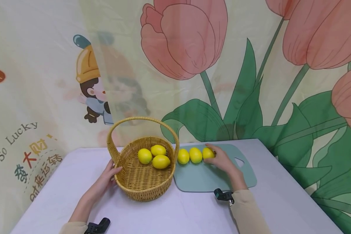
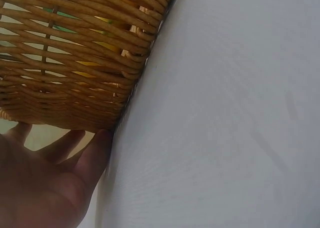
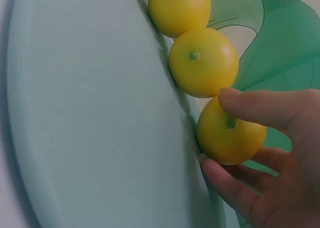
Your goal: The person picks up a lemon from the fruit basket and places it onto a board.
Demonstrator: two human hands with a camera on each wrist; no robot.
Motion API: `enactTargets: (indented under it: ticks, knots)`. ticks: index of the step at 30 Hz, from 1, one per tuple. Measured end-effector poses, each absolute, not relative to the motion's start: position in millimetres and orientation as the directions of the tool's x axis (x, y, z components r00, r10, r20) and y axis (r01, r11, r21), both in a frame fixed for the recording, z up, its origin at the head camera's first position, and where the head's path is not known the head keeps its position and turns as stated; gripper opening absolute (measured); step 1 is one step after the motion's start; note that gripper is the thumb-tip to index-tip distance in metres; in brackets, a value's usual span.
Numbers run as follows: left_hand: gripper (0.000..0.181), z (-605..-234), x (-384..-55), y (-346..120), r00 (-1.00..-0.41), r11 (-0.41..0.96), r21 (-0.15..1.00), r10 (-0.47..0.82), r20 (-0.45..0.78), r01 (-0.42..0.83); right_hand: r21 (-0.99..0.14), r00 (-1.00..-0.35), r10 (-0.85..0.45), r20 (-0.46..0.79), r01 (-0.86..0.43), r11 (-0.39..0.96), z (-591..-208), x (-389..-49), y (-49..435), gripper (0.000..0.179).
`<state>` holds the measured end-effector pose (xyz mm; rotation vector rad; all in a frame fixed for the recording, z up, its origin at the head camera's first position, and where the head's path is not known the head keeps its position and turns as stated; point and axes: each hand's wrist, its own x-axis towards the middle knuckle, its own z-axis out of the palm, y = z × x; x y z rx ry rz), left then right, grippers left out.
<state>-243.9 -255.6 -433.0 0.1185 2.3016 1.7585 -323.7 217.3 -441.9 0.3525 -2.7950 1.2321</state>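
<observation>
A round wicker basket (image 1: 143, 194) with a tall arched handle stands on the table, three yellow lemons (image 1: 161, 162) inside it. Against its left outer wall rests my left hand (image 1: 106, 175); in the left wrist view its fingertips touch the weave low down, close to the tabletop. At the back of a pale blue-green cutting board (image 1: 204, 178), right of the basket, three more lemons form a row. My right hand (image 1: 225, 161) pinches the rightmost lemon (image 3: 230, 138) between thumb and fingers. Beside it sit the middle lemon (image 3: 203, 63) and the left lemon (image 1: 183, 156).
A white cloth covers the table (image 1: 193, 214). Behind it hangs a curtain (image 1: 187, 42) printed with large pink tulips and green leaves. The board has a cut-out grip hole (image 1: 239, 162) near its right end. The basket's handle (image 1: 143, 118) arches above its rim.
</observation>
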Motion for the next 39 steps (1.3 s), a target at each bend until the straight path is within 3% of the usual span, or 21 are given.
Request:
enactTargets:
  ticks: [17,26,39]
  knots:
    - [0.080,-429,-244,-256,-0.968,0.277,0.958,0.211,-0.133,-0.071,-0.755,-0.980,-0.187,0.065,-0.170,0.633,-428,-318,224,0.072]
    - [0.078,-430,-245,-257,-0.968,0.266,0.962,0.221,-0.121,-0.059,-0.713,-0.976,-0.192,0.103,-0.207,0.670,-409,-313,225,0.069]
    - [0.079,-434,-244,-256,-0.968,0.264,0.962,0.215,-0.128,-0.069,-0.708,-0.939,-0.255,0.232,-0.343,0.618,-367,-290,216,0.069]
